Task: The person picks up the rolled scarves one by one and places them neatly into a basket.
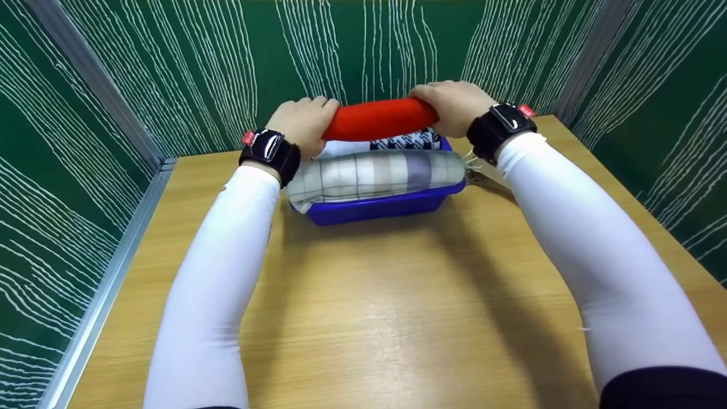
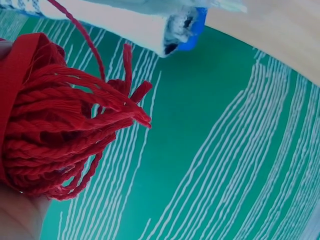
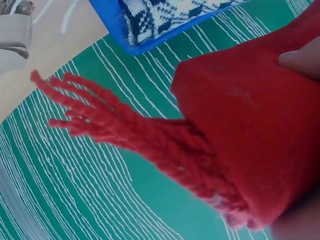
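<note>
A rolled red scarf (image 1: 383,118) is held level between both hands, over the back part of a blue bin (image 1: 369,211). My left hand (image 1: 301,122) grips one end of the roll; in the left wrist view its red fringe (image 2: 75,120) bunches out past the hand. At the other end my right hand (image 1: 454,105) grips the roll, and a twisted fringe (image 3: 135,135) sticks out there. In the bin lie a plaid rolled scarf (image 1: 375,173) along the front and a black-and-white patterned roll (image 1: 406,140) behind it, partly hidden by the red one.
The bin stands toward the back of a wooden table (image 1: 369,295). Right of it lies a beige and brown item (image 1: 493,183), partly behind my right arm. Green panels (image 1: 363,51) with white wavy lines rise at the back and both sides.
</note>
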{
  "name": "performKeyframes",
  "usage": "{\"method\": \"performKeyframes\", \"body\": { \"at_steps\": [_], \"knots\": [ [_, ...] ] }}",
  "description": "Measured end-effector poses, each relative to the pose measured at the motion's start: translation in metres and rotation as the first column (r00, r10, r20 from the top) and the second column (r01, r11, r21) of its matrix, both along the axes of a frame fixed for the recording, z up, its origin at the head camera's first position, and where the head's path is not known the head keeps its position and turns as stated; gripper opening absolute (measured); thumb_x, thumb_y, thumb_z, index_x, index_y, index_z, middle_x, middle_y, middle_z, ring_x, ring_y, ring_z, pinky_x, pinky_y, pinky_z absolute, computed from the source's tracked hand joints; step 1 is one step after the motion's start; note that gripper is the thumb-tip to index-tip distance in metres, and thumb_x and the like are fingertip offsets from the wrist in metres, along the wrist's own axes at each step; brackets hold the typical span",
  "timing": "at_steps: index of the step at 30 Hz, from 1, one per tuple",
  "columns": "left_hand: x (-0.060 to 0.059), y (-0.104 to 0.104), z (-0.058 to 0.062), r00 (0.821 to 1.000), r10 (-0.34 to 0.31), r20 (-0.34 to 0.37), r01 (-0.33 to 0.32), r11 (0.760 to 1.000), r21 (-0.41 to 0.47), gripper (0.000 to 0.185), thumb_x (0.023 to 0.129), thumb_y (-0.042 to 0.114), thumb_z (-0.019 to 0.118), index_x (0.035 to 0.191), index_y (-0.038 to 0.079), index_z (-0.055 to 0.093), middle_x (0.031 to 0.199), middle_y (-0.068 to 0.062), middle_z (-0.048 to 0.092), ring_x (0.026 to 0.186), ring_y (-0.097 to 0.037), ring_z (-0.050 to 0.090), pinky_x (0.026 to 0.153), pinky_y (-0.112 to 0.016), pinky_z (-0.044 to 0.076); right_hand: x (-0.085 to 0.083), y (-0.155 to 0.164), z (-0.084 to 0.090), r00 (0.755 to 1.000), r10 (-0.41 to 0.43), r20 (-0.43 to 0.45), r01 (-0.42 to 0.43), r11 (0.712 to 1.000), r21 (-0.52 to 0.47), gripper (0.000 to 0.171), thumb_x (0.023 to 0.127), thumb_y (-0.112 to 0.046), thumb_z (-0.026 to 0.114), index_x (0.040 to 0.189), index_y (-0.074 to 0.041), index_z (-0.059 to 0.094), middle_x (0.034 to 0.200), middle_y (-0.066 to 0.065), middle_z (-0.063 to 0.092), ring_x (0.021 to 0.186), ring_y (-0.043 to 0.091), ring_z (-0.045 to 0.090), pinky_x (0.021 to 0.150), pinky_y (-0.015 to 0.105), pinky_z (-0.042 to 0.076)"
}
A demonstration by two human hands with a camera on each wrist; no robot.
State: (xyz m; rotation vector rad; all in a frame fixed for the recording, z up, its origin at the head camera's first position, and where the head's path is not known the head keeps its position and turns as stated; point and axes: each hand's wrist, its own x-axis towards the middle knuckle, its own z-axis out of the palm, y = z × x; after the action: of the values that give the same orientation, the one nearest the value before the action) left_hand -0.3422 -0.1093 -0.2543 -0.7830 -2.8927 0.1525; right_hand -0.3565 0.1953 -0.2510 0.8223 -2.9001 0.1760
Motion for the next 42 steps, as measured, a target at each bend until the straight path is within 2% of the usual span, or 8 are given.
{"method": "performKeyframes", "body": {
  "at_steps": [12,19,26,31,42],
  "knots": [
    [-0.015,-0.004,-0.007,0.999,0.035,0.035,-0.035,0.999,-0.007,0.053,0.096,0.008,0.072,0.145,0.006,0.054,0.137,-0.02,0.068,0.123,-0.042,0.067,0.108,-0.06,0.055,-0.019,-0.011,-0.011,1.0,0.005,0.016,-0.004,1.0,-0.012,0.062,0.086,0.01,0.068,0.144,-0.007,0.061,0.134,0.025,0.072,0.119,0.047,0.068,0.113,0.065,0.052],
    [-0.02,-0.007,-0.011,0.998,0.049,0.046,-0.048,0.999,-0.012,0.052,0.096,0.011,0.075,0.144,0.007,0.056,0.137,-0.019,0.069,0.122,-0.042,0.068,0.107,-0.06,0.056,-0.028,-0.015,-0.017,0.997,-0.017,0.071,0.017,1.0,-0.008,0.064,0.086,0.006,0.07,0.147,-0.009,0.059,0.137,0.023,0.07,0.122,0.047,0.067,0.112,0.066,0.052],
    [-0.028,-0.005,-0.021,0.998,0.048,0.032,-0.048,0.999,-0.016,0.048,0.096,0.011,0.074,0.141,0.007,0.059,0.133,-0.019,0.072,0.12,-0.042,0.069,0.104,-0.061,0.058,-0.03,-0.016,-0.022,0.993,-0.026,0.116,0.026,1.0,0.002,0.064,0.088,0.005,0.07,0.15,-0.01,0.058,0.139,0.023,0.069,0.125,0.045,0.065,0.115,0.066,0.05],
    [-0.034,-0.005,-0.027,0.997,0.064,0.054,-0.063,0.998,-0.02,0.047,0.095,0.009,0.072,0.141,0.007,0.06,0.133,-0.019,0.072,0.12,-0.041,0.069,0.105,-0.06,0.057,-0.032,-0.016,-0.027,0.99,-0.025,0.141,0.024,1.0,0.004,0.062,0.089,0.004,0.071,0.149,-0.009,0.059,0.137,0.023,0.07,0.123,0.044,0.065,0.115,0.064,0.051],
    [-0.036,-0.003,-0.034,0.993,0.084,0.088,-0.082,0.996,-0.023,0.048,0.098,0.012,0.073,0.144,0.009,0.06,0.135,-0.019,0.073,0.12,-0.039,0.069,0.105,-0.058,0.058,-0.032,-0.016,-0.035,0.984,-0.004,0.18,0.002,1.0,0.014,0.059,0.089,0.01,0.063,0.146,-0.005,0.059,0.136,0.026,0.07,0.121,0.045,0.067,0.112,0.061,0.053]
  ]
}}
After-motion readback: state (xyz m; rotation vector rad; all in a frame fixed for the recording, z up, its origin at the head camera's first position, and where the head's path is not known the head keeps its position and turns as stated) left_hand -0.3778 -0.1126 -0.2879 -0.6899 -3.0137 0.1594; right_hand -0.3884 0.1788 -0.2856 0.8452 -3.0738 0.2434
